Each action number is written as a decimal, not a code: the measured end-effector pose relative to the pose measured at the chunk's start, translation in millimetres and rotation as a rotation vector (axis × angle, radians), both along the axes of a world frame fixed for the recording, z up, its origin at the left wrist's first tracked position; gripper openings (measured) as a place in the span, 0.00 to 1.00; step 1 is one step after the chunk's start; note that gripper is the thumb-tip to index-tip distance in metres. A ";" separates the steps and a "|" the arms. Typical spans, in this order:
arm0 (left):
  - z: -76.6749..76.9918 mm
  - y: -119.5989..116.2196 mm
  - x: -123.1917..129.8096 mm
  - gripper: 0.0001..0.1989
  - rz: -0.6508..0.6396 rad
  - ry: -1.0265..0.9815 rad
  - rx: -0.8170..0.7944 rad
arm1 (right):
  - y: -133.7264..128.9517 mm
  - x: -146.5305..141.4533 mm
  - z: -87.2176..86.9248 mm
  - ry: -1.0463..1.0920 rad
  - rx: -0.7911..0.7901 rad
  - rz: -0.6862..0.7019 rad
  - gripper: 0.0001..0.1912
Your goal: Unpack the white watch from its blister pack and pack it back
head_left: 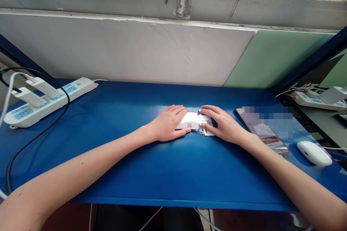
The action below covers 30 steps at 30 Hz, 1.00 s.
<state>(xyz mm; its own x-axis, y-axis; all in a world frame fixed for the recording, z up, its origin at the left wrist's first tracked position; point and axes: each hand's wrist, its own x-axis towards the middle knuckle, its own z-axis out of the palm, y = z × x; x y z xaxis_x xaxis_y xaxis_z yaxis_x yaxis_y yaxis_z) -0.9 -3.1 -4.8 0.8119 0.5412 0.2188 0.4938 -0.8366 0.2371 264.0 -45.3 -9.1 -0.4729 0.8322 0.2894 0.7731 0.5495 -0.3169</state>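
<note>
A small white box (191, 121) with a square printed code lies on the blue table, in the middle. My left hand (170, 122) grips it from the left, thumb along the near edge and fingers over the far side. At its right end is a flat white card-like piece (208, 129), perhaps a flap of the box. My right hand (223, 122) holds this piece from the right, thumb and fingers bent around it. Something shiny and clear (201, 130) shows between the two, too small to make out. My palm and fingers partly hide both white pieces.
A phone (267, 135) lies right of my right hand, beside a white rounded case (314, 153). On the left stands a white power strip (54, 103) with plugged-in chargers and a looping black cable (40, 130). Another power strip (320, 100) sits at far right. A wall (141, 50) bounds the table's back.
</note>
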 end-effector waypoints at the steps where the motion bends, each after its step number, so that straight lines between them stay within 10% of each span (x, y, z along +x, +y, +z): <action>1: 0.0 0.1 0.1 0.29 0.000 0.002 0.001 | 0.0 0.0 -0.3 0.011 0.002 -0.005 0.20; 30: -0.3 1.2 -0.8 0.29 0.008 -0.005 -0.021 | 6.7 38.9 23.7 -0.021 -0.116 0.075 0.17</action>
